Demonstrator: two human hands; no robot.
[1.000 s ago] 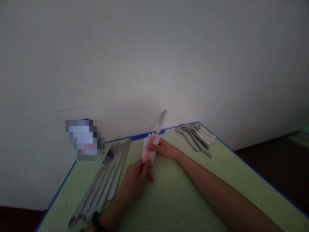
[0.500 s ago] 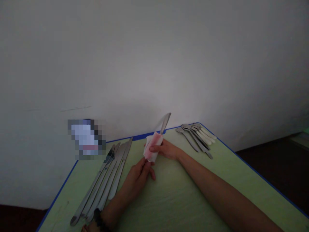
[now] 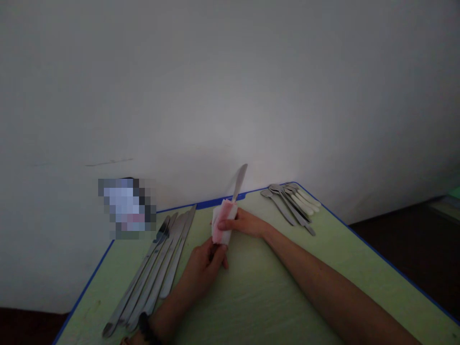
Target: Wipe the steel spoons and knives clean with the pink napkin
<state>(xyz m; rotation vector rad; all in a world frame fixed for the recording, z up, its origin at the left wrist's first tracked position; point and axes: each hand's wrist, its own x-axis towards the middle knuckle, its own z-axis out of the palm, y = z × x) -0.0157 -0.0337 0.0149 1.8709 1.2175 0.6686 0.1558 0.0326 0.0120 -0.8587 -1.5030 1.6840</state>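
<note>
A table knife (image 3: 240,182) is held tilted above the middle of the table, its blade pointing up toward the wall. My right hand (image 3: 244,224) is closed round a pink-and-white cloth or paper napkin (image 3: 223,225), which wraps the knife's middle. Below it, my left hand (image 3: 210,258) is closed at the knife's lower end, where the handle is mostly hidden by fingers and napkin. Several table knives (image 3: 158,268) lie side by side just left of my left forearm.
Several spoons (image 3: 287,201), some with white handles, lie at the table's back right. A blurred-out object (image 3: 125,206) stands at the back left. The green table (image 3: 273,297) has a blue edge and meets a grey wall (image 3: 230,86).
The knife and the napkin have shifted slightly left, and the blade stands a little more upright. My right thumb still presses on the napkin.
</note>
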